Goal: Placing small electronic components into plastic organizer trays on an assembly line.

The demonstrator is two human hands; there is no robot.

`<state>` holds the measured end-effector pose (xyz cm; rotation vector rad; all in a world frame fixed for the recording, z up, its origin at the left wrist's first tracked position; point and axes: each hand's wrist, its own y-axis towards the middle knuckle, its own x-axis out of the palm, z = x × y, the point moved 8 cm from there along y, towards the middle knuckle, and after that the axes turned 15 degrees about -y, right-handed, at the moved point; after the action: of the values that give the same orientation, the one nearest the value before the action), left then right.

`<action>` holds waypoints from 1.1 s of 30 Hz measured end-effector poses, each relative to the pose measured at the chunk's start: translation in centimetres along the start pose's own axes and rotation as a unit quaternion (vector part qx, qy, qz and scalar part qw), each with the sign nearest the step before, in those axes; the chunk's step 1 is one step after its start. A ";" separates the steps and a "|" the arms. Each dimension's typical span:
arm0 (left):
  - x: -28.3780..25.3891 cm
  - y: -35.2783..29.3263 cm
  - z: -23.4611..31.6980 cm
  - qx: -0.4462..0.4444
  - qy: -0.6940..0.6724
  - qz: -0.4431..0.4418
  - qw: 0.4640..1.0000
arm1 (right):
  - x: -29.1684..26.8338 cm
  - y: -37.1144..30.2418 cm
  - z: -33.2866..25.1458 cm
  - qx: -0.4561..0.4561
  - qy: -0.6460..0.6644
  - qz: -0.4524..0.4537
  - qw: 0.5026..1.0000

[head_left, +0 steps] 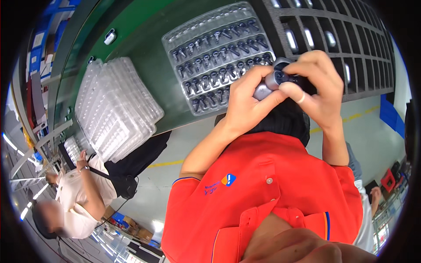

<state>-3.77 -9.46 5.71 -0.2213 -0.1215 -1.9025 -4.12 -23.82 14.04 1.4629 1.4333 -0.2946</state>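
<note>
In the head view, the left hand (247,103) grips a glossy grey case (263,91), its thumb lying along the near side and its fingers curled behind. The right hand (321,81) closes on the same case from the other side, thumb and fingertips pinched at its rounded end (a pale band circles one of its fingers). A dark curved part stands up from the top of the case between the two hands, and a small dark piece shows by the right fingertips, too covered to make out. The case is held in front of the person's red shirt (263,175), just beside the lower right part of a clear plastic tray (210,18). That tray lies on a green table (151,65) and carries dark earbuds (215,56) in several slanting rows. Beyond the hands, to the right, a grey foam rack (368,93) is split into narrow compartments, some with shiny pale cases (291,39) in them. To the left of the tray, well apart from the hands, sits a stack of clear trays (118,109), overlapping unevenly. A small white item (110,37) rests farther up the table. At the lower left, a co-worker in a white top (81,197) stands near the stack.
</note>
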 end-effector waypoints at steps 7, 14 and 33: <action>-5.7 -0.3 2.5 0.098 0.153 0.077 0.980 | 6.0 5.1 -1.8 -0.089 0.112 -0.163 0.976; -16.6 -2.1 -1.0 -0.017 -0.197 0.288 0.937 | 19.7 16.3 -1.8 -0.103 0.093 -0.202 0.970; -22.2 1.3 0.1 0.062 -0.274 0.348 0.894 | 21.8 18.9 -3.5 0.055 0.312 -0.232 0.920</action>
<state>4.64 10.63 1.09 -0.6245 -0.4768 -1.0713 16.03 -3.76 8.09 1.3450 2.3231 -0.2046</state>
